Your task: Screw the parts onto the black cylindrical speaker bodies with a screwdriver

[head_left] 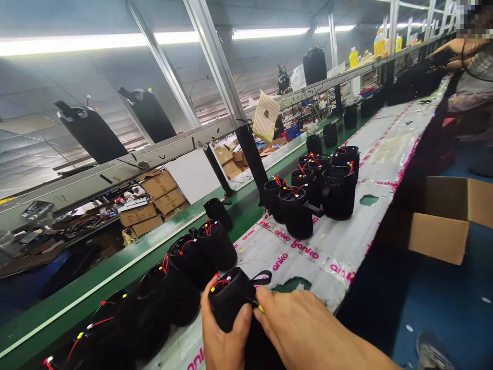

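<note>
A black fabric-covered cylinder with red wires and a small yellow connector at its open top is at the bottom centre. My left hand is wrapped round its near side, thumb across the front. My right hand is closed at the cylinder's right side, on a small tool with a yellow part showing by the fingertips; most of the tool is hidden. A black strap loop sticks out to the right of the cylinder, just above my right fingers.
Similar wired black cylinders line the left, and a cluster stands farther up the covered bench. A green belt runs alongside. An open carton is at right. Another person's arm shows at upper right.
</note>
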Demonstrator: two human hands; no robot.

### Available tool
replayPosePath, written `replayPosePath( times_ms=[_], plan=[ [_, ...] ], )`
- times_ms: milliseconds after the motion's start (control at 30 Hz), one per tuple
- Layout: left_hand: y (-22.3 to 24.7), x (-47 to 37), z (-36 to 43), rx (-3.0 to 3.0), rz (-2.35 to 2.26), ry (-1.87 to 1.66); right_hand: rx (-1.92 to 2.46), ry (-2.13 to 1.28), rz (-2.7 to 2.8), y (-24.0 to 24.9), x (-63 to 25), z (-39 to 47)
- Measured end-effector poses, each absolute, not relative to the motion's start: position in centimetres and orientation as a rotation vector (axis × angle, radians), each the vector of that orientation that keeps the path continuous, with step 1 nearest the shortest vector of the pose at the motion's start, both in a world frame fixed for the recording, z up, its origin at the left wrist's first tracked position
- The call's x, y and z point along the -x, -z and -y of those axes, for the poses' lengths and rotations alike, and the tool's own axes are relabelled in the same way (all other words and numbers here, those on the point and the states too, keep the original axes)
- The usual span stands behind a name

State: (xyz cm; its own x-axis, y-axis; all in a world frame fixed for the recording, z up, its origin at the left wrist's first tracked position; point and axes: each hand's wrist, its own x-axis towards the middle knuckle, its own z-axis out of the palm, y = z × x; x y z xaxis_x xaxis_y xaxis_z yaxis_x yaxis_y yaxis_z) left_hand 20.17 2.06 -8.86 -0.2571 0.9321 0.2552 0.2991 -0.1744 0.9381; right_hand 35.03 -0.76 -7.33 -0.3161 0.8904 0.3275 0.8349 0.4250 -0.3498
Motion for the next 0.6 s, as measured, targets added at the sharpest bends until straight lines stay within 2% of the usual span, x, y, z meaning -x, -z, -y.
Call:
replayPosePath(
  times_ms=[200,400,500,600],
  plan=[
    [8.9,-20.3,-2.0,-1.286,-1.316,-1.383,1.165,-0.435,1.758,10.0,-35.3,1.4],
    [7.7,-19.5,-1.9,-1.316,-1.41,-1.482,1.137,-0.541,1.488,8.5,-36.8,1.9],
    [6.6,-19.1,-1.9,-1.472,-1.572,-1.635,1.225,-0.526,1.436,7.0,-38.2,-1.2],
    [7.0,-18.8,-2.5,-1.48,-1.595,-1.657,1.363,-0.371,1.56,5.4,-38.6,-7.5]
  ],
)
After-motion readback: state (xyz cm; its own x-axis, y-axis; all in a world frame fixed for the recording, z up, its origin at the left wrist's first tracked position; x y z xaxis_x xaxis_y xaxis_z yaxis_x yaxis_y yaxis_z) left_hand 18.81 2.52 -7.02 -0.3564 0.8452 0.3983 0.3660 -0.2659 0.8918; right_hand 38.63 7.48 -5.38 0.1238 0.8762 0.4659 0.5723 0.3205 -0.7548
